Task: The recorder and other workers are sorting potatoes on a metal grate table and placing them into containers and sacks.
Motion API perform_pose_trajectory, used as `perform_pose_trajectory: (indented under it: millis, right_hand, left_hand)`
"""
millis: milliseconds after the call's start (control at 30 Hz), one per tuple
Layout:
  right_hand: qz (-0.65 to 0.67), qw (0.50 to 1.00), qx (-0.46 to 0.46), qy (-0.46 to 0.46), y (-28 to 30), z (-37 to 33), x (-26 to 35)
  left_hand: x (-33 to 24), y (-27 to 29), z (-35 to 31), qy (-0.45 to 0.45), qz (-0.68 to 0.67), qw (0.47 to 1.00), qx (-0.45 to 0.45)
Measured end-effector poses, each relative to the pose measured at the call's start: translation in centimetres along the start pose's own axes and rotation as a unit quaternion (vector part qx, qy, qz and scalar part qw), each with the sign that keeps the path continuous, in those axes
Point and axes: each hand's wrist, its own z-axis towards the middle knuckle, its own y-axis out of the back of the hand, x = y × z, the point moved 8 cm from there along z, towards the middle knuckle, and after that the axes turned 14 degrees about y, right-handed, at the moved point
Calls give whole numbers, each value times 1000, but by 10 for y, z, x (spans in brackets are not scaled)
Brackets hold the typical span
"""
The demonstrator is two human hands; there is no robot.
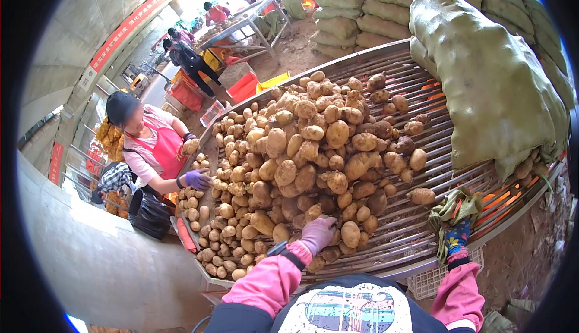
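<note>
A large heap of soil-dusted potatoes [304, 146] covers the left and middle of a slatted metal sorting table [416, 236]. My left hand [318, 235], in a pale purple glove, lies palm down on the heap's near edge, its fingers against the potatoes and partly hidden among them. At the table's right near edge, my right hand [458, 235], in a dark blue patterned glove, is closed on a bunched green cloth sack [451, 209]. Beyond it a big, bulging green sack [482, 86] lies on the slats, with some potatoes [528, 167] at its lower end.
Across the heap at left, a co-worker in a pink apron [160, 143] handles potatoes with purple gloves. Stacked full sacks [386, 7] stand at the back right. A white plastic crate [437, 279] sits below the near edge. More people and another table [241, 19] are farther off.
</note>
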Motion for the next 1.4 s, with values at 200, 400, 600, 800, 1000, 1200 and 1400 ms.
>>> perform_pose_trajectory:
  millis: [200, 400, 600, 800, 1000, 1200, 1400]
  right_hand:
    - [10, 1000, -9, -19, -1, -3, -11]
    - [-45, 998, -25, 43, 0, -1, -4]
    - [-37, 999, -7, 19, -6, -1, -15]
    - [-43, 998, 15, 32, -4, 1, -11]
    - [3, 1000, 2, 17, -10, -1, -20]
    - [41, 999, -23, 17, -24, -6, -45]
    - [148, 986, -73, 17, -17, -1, -34]
  left_hand:
    - [38, 6, -20, -9, -128, 991, -27]
    - [58, 10, -18, 39, -218, 975, 7]
    - [27, -17, 36, 92, -88, 991, -52]
    - [-1, -30, 59, 133, -33, 990, 35]
    - [-7, -37, 74, 15, 66, 991, 118]
    - [-7, -29, 65, -23, -17, 982, 187]
    - [-10, -49, 58, -17, 12, 992, 123]
